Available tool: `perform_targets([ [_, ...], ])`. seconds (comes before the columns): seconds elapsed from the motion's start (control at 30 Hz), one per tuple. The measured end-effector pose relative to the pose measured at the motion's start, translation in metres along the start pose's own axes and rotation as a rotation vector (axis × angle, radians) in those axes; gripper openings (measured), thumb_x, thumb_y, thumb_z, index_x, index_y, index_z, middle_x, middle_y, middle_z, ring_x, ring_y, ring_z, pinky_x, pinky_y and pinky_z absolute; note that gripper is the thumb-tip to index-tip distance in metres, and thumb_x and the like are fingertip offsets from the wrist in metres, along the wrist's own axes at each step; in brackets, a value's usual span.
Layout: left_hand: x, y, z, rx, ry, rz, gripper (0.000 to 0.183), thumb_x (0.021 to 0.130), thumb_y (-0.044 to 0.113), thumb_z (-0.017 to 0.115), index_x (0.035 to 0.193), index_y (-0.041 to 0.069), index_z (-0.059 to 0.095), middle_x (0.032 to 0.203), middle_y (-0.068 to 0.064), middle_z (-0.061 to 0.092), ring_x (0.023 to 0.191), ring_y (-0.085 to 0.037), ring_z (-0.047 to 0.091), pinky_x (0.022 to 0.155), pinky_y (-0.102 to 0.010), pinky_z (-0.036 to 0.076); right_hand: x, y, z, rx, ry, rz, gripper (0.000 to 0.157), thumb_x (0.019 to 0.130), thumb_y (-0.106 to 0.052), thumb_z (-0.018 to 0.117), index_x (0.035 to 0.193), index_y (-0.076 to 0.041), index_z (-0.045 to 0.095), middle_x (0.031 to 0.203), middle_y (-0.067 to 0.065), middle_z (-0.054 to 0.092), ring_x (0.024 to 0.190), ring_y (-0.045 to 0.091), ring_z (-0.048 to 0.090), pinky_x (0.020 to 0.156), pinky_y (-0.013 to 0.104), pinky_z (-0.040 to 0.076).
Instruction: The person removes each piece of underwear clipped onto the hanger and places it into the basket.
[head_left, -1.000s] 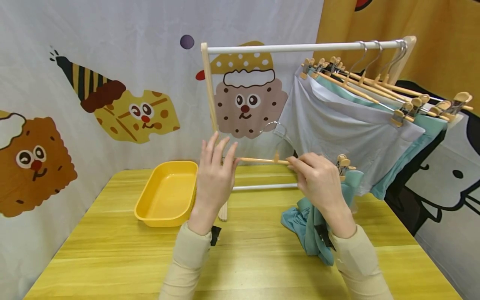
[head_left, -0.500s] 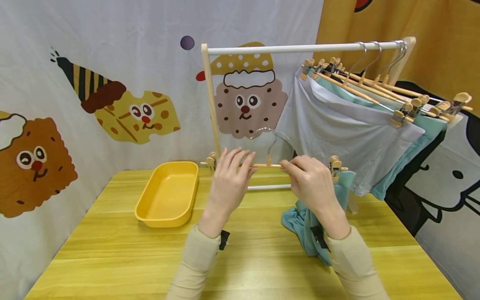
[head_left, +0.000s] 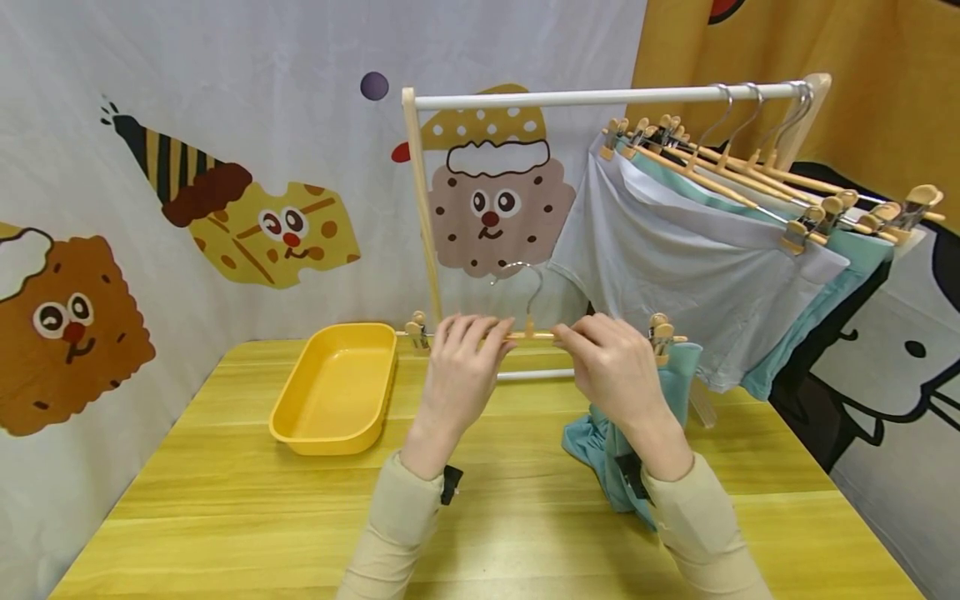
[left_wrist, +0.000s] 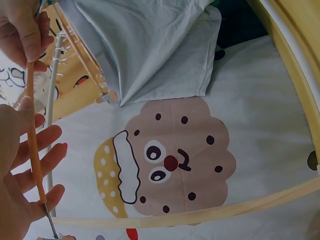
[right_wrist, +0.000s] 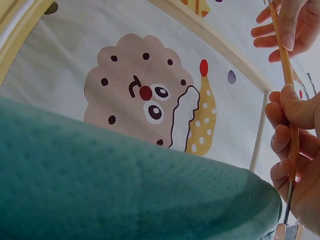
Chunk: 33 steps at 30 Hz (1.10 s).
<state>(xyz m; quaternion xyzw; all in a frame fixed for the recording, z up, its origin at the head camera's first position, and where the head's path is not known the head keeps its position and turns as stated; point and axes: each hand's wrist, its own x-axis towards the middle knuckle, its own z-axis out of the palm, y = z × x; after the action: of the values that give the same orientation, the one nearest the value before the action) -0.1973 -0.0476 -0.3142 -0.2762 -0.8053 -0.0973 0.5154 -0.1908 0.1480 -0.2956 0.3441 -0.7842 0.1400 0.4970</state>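
Note:
Both hands hold a clip hanger (head_left: 529,335) level above the table, its metal hook pointing up. My left hand (head_left: 467,367) pinches the wooden bar left of the hook, thumb on the near side and fingers loosely behind it. My right hand (head_left: 621,375) grips the bar right of the hook, fingers curled round it in the right wrist view. Past the left hand, the left clip (head_left: 417,327) holds nothing visible. The right clip (head_left: 660,335) bites a teal garment (head_left: 678,375), which hangs down and bunches on the table, partly behind my right forearm.
A rack with a white rail (head_left: 570,98) stands at the back. Several clip hangers with grey shorts (head_left: 675,250) and teal garments crowd its right end. A yellow tray (head_left: 288,417) sits left on the wooden table (head_left: 225,500).
The hanger has come down and left, bringing its left clip into view. My left hand has shifted right and lower; the right hand has moved slightly left and down with the teal garment.

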Motion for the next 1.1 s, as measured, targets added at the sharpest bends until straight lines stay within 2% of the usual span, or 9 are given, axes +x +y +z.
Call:
perform_targets([
  [0.23, -0.003, 0.004, 0.002, -0.044, 0.011, -0.052, 0.019, 0.083, 0.022, 0.070, 0.099, 0.012, 0.070, 0.090, -0.002, 0.070, 0.084, -0.020, 0.062, 0.082, -0.036, 0.050, -0.001, 0.000, -0.001, -0.004, -0.004, 0.006, 0.008, 0.078, 0.000, 0.072, 0.085, -0.001, 0.074, 0.067, 0.008, 0.062, 0.057, 0.022, 0.054, 0.050, 0.032, 0.042],
  [0.7, -0.007, 0.009, 0.005, -0.159, 0.097, -0.147, 0.010, 0.083, 0.017, 0.070, 0.091, 0.011, 0.073, 0.082, -0.002, 0.071, 0.075, -0.019, 0.061, 0.074, -0.033, 0.047, -0.003, 0.000, 0.000, 0.009, -0.017, 0.001, 0.008, 0.080, -0.003, 0.071, 0.087, -0.001, 0.074, 0.072, 0.008, 0.066, 0.065, 0.023, 0.052, 0.056, 0.032, 0.044],
  [0.93, -0.009, 0.010, 0.004, -0.194, 0.166, -0.185, 0.008, 0.081, 0.015, 0.071, 0.085, 0.009, 0.075, 0.080, -0.004, 0.072, 0.071, -0.019, 0.060, 0.068, -0.032, 0.043, -0.004, -0.002, 0.001, 0.028, -0.024, -0.029, 0.015, 0.077, -0.003, 0.074, 0.092, -0.001, 0.073, 0.077, 0.008, 0.067, 0.072, 0.024, 0.055, 0.061, 0.033, 0.048],
  [1.1, -0.011, 0.011, 0.003, -0.190, 0.173, -0.199, 0.008, 0.080, 0.014, 0.071, 0.084, 0.009, 0.075, 0.080, -0.004, 0.073, 0.072, -0.019, 0.062, 0.068, -0.032, 0.043, -0.004, -0.004, -0.001, 0.038, -0.055, -0.019, 0.022, 0.078, -0.004, 0.074, 0.100, 0.000, 0.072, 0.085, 0.009, 0.068, 0.080, 0.025, 0.060, 0.070, 0.035, 0.052],
])
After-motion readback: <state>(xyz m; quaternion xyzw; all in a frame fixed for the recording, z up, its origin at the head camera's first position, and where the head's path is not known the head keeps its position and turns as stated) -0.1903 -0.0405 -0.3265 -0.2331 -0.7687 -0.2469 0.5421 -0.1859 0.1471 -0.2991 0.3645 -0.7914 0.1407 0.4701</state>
